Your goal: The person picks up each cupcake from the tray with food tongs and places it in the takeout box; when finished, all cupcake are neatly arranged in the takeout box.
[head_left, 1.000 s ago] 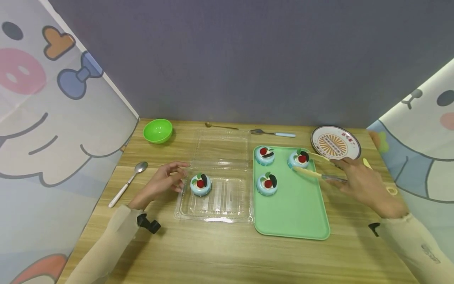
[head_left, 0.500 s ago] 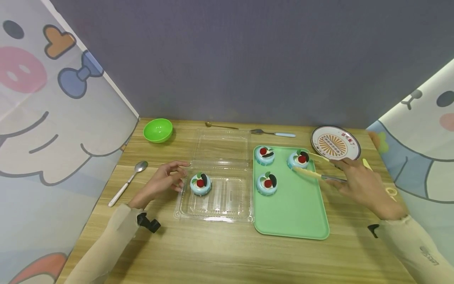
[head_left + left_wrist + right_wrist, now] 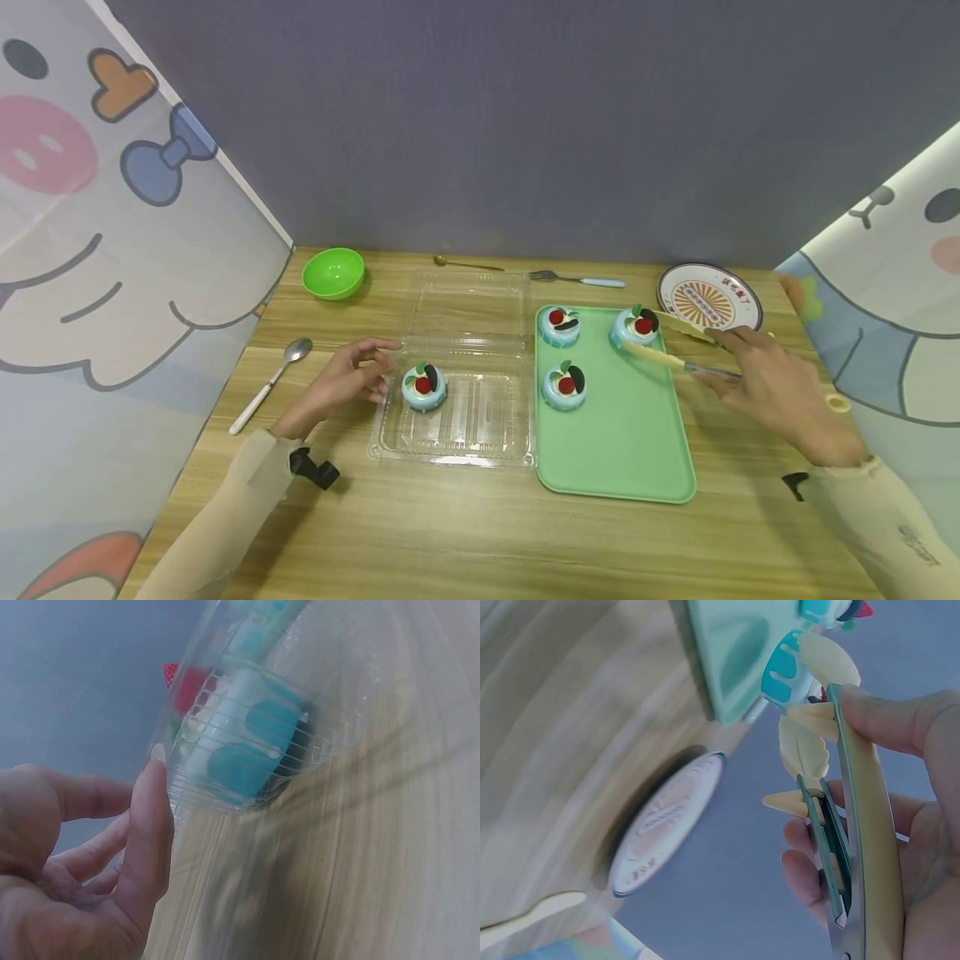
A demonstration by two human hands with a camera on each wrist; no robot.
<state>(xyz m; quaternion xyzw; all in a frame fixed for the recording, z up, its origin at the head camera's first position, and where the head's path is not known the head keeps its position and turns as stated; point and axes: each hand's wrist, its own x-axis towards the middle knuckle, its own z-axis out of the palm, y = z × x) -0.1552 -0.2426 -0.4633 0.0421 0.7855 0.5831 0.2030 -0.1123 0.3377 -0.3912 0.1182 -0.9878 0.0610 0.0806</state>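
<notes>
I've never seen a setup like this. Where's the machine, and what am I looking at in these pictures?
There's no machine here: a person works with two bare hands. The wide picture comes from a camera worn on the head; the two close ones come from cameras on each wrist.

On the wooden table sit an open clear container with one blue cake inside and a green tray bearing two more cakes. Around them lie a green bowl, a patterned plate, spoons and a fork.

The right hand holds tongs, their tips around another cake at the tray's far right corner. The left hand is at the container's left edge.
</notes>
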